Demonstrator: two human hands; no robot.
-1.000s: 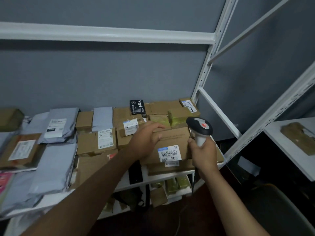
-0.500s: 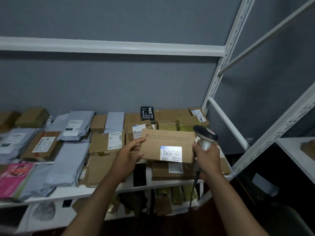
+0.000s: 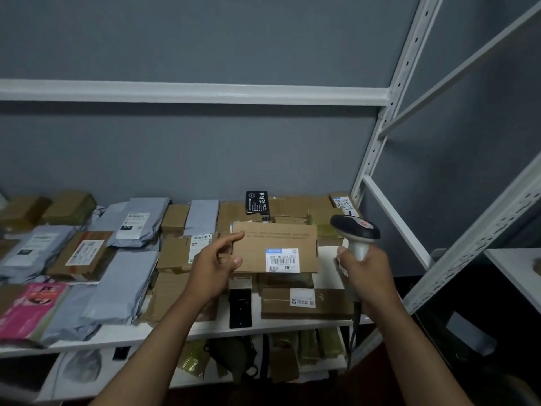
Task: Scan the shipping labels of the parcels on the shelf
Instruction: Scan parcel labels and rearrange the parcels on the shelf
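Note:
My left hand [image 3: 215, 265] grips the left edge of a flat brown cardboard parcel [image 3: 275, 238] and holds it tilted up above the shelf, its white barcode label [image 3: 282, 260] facing me. My right hand [image 3: 361, 266] is closed around the handle of a grey and black barcode scanner [image 3: 354, 230], just right of the parcel, with its cable hanging down. Under the lifted parcel lies another brown box [image 3: 304, 306] with a small label.
The white shelf [image 3: 205, 329] carries many brown boxes and grey mailer bags [image 3: 126, 282], a pink packet [image 3: 32, 306] at front left and a black box [image 3: 256, 202] at the back. White uprights [image 3: 389, 112] stand right. A lower shelf holds more packets.
My left hand has lifted the brown parcel off the stack and tilted its label toward me. The scanner hand stays beside it. The view has shifted, showing more of the shelf's left side.

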